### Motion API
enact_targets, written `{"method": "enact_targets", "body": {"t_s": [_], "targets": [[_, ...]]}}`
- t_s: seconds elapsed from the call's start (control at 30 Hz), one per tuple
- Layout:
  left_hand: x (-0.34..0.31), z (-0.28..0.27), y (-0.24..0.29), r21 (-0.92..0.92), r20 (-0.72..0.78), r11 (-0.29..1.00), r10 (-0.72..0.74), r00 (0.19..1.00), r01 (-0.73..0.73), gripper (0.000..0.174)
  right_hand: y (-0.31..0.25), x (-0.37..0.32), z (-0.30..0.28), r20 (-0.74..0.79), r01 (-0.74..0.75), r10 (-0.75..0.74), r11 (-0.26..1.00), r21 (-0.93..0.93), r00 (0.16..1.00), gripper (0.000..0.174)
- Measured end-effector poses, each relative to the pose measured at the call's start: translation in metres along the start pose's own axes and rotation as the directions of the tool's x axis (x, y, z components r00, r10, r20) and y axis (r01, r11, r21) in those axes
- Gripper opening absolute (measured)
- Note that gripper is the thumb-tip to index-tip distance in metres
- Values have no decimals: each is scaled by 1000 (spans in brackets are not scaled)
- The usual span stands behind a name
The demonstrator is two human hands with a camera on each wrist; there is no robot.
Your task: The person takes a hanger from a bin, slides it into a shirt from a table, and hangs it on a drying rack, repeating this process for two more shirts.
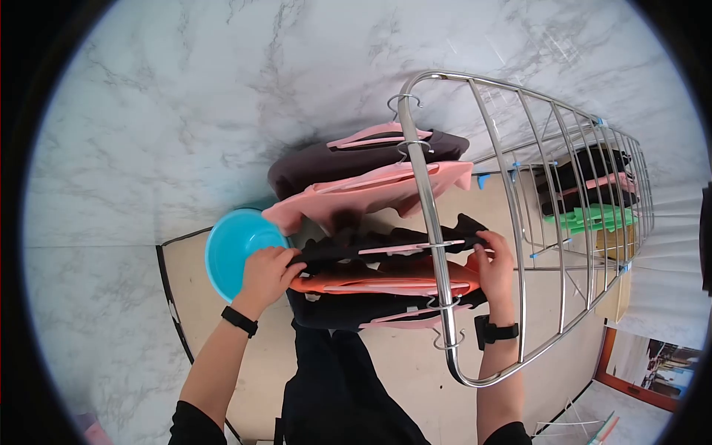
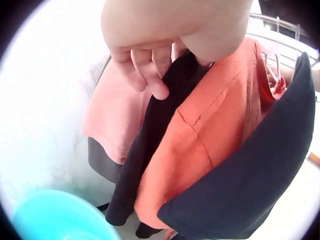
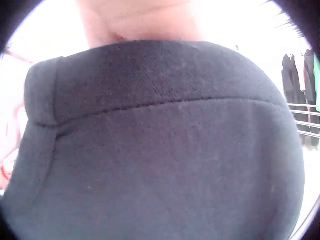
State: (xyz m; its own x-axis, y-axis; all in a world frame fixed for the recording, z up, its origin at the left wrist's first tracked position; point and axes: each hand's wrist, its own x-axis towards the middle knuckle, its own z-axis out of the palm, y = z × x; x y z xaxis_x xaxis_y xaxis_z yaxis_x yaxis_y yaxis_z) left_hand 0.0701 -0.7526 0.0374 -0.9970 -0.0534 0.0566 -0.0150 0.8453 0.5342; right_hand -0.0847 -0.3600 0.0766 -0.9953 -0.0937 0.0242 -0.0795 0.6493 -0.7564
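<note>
A black garment (image 1: 334, 250) hangs on a pink hanger (image 1: 389, 248) from the front bar of a metal drying rack (image 1: 424, 185). My left hand (image 1: 265, 276) pinches its left end between thumb and fingers, as the left wrist view also shows. At its other end, just past the bar, my right hand (image 1: 497, 273) grips the same garment with bent fingers. Nearer to me hang an orange garment (image 1: 334, 283) and a dark navy garment (image 1: 322, 311). The navy cloth (image 3: 165, 150) fills the right wrist view and hides most of that hand's fingers.
Beyond the black garment hang a pink garment (image 1: 371, 191) and a dark grey one (image 1: 308, 165), close to the marbled wall (image 1: 185, 96). A blue basin (image 1: 226, 256) stands at the left. More clothes and green hangers (image 1: 593, 218) hang at the rack's far end.
</note>
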Motion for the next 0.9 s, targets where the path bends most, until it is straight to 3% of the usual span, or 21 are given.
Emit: {"method": "enact_targets", "body": {"t_s": [0.07,0.13,0.2,0.4,0.47,0.5,0.57,0.6,0.67,0.73,0.87,0.9], "targets": [[-1,-2,1,63,60,997,40,997,-44,13,12,0,1,141,12,-6,999,-41,990,22],[1,1,0,69,31,997,16,999,-18,17,-1,4,3,130,-14,31,992,-127,991,20],[4,1,1,75,7,997,-14,1000,13,21,-5,7,9,28,-8,9,1000,-20,1000,22],[11,0,1,-29,2,980,-197,980,197,16,-15,2,14,-80,96,-97,995,-21,992,23],[9,-3,7,-30,-161,997,-74,984,70,23,6,-14,10,9,33,-34,994,100,999,18],[6,-7,12,-34,-163,997,-76,984,71,23,-7,-24,4,20,76,-77,996,41,997,15],[-5,-16,28,70,-350,993,117,929,-99,32,-13,-43,-1,33,158,-158,987,-20,987,16],[-10,-15,37,68,-350,993,117,929,-99,32,-16,-50,-3,46,239,-236,968,-76,971,18],[-24,-11,53,-168,-166,941,266,950,-293,36,-18,-60,-4,51,195,-192,979,-57,980,22],[-32,-1,58,-194,-121,947,235,965,-255,30,-15,-61,-6,23,322,-321,947,-18,947,24],[-38,18,52,-281,-100,947,134,986,-157,18,-27,-65,-8,55,291,-292,956,27,955,21],[-37,17,55,-283,-102,946,134,986,-158,18,-27,-65,-7,92,292,-284,953,-83,954,18]]}}
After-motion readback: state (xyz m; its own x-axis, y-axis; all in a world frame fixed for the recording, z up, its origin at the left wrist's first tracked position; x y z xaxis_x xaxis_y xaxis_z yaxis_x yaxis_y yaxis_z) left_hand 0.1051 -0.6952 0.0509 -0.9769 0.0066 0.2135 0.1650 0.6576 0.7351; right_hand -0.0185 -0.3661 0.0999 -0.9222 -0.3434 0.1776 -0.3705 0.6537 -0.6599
